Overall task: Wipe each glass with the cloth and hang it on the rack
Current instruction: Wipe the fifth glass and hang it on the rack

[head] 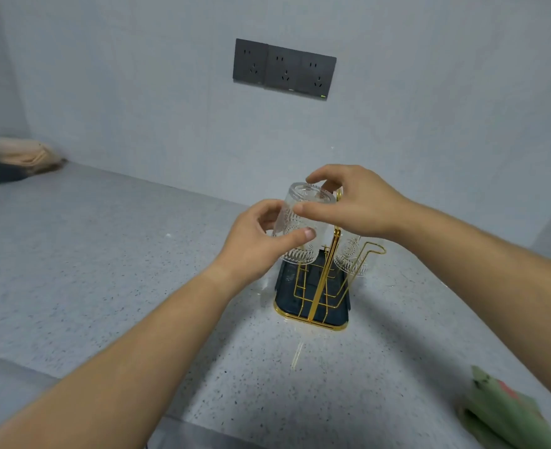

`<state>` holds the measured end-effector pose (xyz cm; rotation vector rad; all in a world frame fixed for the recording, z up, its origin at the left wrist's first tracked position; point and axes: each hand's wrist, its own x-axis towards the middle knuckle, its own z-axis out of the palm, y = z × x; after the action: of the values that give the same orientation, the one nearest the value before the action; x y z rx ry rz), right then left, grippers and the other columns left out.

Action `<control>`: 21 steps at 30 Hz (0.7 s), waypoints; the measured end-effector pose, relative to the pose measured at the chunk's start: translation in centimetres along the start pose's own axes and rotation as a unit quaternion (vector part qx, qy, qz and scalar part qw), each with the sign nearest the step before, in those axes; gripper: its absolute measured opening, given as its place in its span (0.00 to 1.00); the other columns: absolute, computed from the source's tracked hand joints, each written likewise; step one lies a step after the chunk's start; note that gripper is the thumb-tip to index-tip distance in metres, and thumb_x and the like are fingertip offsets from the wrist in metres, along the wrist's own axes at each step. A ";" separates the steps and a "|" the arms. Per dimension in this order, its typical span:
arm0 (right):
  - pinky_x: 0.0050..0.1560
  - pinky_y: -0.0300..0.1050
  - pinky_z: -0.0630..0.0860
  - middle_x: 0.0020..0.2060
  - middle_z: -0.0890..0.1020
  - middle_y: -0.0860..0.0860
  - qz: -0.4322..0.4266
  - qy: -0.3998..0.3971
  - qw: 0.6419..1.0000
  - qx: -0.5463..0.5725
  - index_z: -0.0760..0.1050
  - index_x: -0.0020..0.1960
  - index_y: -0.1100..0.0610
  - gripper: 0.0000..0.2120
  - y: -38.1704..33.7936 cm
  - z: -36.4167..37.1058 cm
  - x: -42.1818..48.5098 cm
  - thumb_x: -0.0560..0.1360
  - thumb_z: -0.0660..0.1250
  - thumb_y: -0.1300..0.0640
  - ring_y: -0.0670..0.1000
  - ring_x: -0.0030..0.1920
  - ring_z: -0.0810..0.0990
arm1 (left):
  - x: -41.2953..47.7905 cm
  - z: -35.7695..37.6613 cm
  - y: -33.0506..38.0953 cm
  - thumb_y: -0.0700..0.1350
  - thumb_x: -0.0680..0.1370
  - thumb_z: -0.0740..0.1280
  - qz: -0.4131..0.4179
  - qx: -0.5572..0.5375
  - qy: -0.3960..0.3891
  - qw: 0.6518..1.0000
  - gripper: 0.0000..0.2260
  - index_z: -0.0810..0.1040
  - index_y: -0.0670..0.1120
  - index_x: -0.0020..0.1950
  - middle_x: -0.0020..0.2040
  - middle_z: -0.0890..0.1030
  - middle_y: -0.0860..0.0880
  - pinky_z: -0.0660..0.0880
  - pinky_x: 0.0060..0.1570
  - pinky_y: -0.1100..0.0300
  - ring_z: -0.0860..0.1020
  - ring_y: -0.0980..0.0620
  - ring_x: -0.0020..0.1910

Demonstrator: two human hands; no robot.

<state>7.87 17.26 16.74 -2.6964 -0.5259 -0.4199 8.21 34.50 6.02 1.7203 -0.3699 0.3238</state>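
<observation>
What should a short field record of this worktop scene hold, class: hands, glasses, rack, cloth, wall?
Held item: clear patterned glass, upside down, at the rack's upper left
Left hand: grips the glass's side
Right hand: pinches the glass near its upturned base
Rack: gold wire rack on a dark tray, on the speckled grey counter
Already hung: second clear patterned glass, rack's right side
Cloth: green cloth on the counter, lower right
Wall: dark grey socket panel
</observation>
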 end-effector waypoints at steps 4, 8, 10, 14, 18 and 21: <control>0.71 0.54 0.65 0.57 0.80 0.45 0.003 -0.010 0.999 -0.037 0.75 0.67 0.43 0.29 0.4 0.8 0.0 0.71 0.70 0.32 0.47 0.58 0.74 | -0.6 0.4 -1.4 0.51 0.72 0.81 -0.016 -0.009 -0.009 1.000 0.22 0.79 0.54 0.63 0.59 0.83 0.58 0.74 0.59 0.69 0.80 0.63 0.59; 0.71 0.53 0.59 0.60 0.81 0.46 0.002 -0.036 0.997 -0.074 0.73 0.69 0.43 0.31 0.7 1.9 0.0 0.71 0.69 0.30 0.50 0.66 0.74 | -1.1 0.4 -2.5 0.51 0.71 0.81 -0.033 -0.007 -0.019 0.999 0.24 0.78 0.54 0.64 0.60 0.82 0.60 0.71 0.57 0.71 0.78 0.64 0.61; 0.71 0.53 0.59 0.60 0.82 0.46 0.002 -0.053 0.994 -0.092 0.73 0.70 0.44 0.32 0.8 2.2 0.1 0.71 0.68 0.29 0.50 0.66 0.75 | -1.3 0.4 -3.0 0.52 0.71 0.81 -0.041 -0.003 -0.020 0.999 0.26 0.78 0.52 0.66 0.62 0.82 0.58 0.71 0.58 0.69 0.78 0.61 0.62; 0.70 0.53 0.59 0.57 0.81 0.46 -0.008 -0.070 0.990 -0.122 0.73 0.70 0.45 0.34 0.7 2.8 0.2 0.70 0.67 0.28 0.50 0.66 0.75 | -1.6 0.4 -3.6 0.51 0.71 0.81 -0.056 -0.002 -0.021 0.998 0.21 0.77 0.59 0.60 0.58 0.82 0.62 0.71 0.53 0.73 0.78 0.67 0.58; 0.71 0.53 0.58 0.59 0.82 0.46 -0.006 -0.074 0.989 -0.126 0.73 0.70 0.45 0.34 0.8 3.3 0.2 0.70 0.67 0.27 0.50 0.65 0.75 | -1.7 0.5 -4.1 0.50 0.71 0.81 -0.056 -0.004 -0.019 0.998 0.22 0.77 0.55 0.62 0.59 0.82 0.60 0.71 0.55 0.71 0.78 0.65 0.60; 0.71 0.53 0.57 0.59 0.82 0.45 -0.009 -0.072 0.989 -0.130 0.73 0.70 0.45 0.35 1.0 3.5 0.2 0.70 0.67 0.27 0.50 0.64 0.76 | -1.8 0.6 -4.4 0.49 0.71 0.81 -0.058 -0.016 -0.013 0.998 0.22 0.78 0.55 0.62 0.60 0.83 0.58 0.72 0.58 0.69 0.79 0.63 0.60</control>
<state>9.18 17.84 13.41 -2.9913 -0.5702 -0.3184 8.40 34.77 1.29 1.7071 -0.2912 0.2114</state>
